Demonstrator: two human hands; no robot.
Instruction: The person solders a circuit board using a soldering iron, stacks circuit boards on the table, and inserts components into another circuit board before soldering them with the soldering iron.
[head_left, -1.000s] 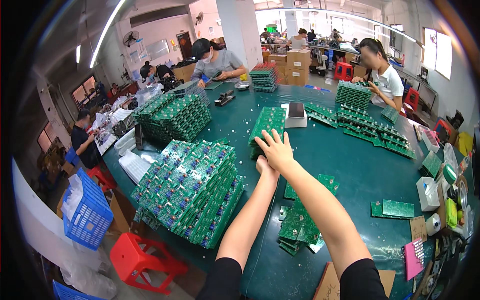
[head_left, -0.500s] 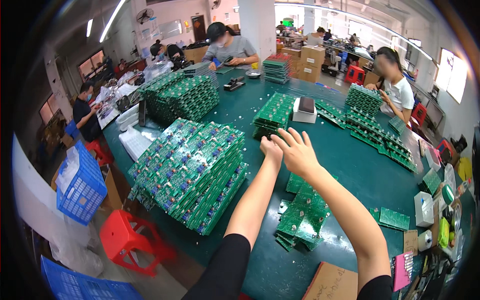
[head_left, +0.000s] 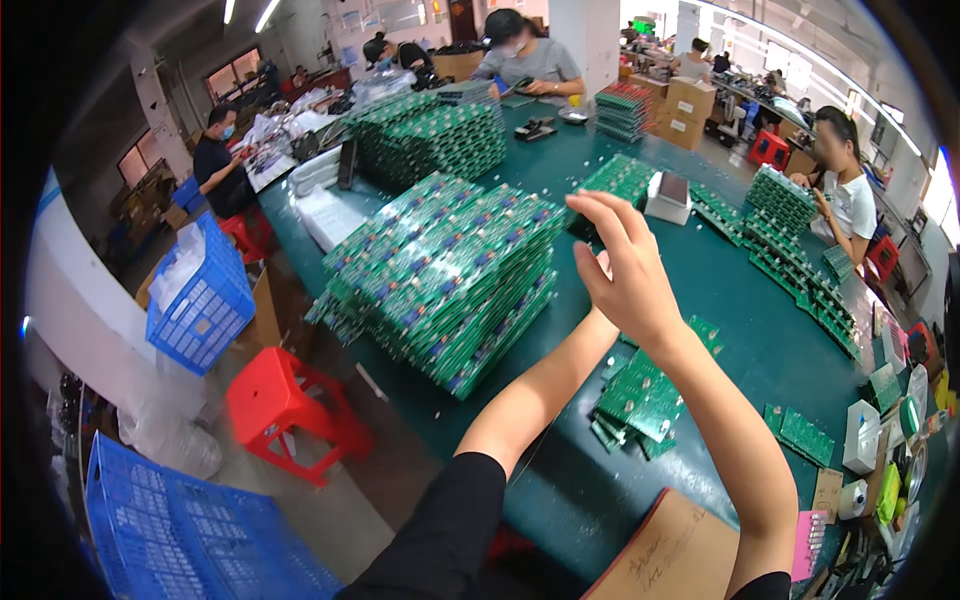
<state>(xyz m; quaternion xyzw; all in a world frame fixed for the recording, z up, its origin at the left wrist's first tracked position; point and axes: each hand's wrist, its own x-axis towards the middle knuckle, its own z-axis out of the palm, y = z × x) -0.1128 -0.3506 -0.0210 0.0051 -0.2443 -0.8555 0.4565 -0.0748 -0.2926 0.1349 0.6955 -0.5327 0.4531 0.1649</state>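
a short stack of circuit boards (head_left: 622, 178) sits on a green table (head_left: 750, 340), just beyond the right corner of the big stack (head_left: 440, 260), my marker here. right of the big stack, the worker's right hand (head_left: 632, 258) is raised in front of the short stack, thumb set wide from loosely bent fingers, nothing seen between them; whether it touches the boards, i cannot tell. the left hand (head_left: 603, 264) is mostly hidden behind it, so i cannot tell how its fingers stand. as far as shows, both stacks are already piled up, while loose boards (head_left: 640, 395) lie unsquared, overlapping, right of the big stack and nearer the worker. nearer still, a cardboard sheet (head_left: 660, 550) carries dark handwriting. well beyond the big stack, to the right, cartons (head_left: 690, 98) bear labels too small to read; i can make out no brand.
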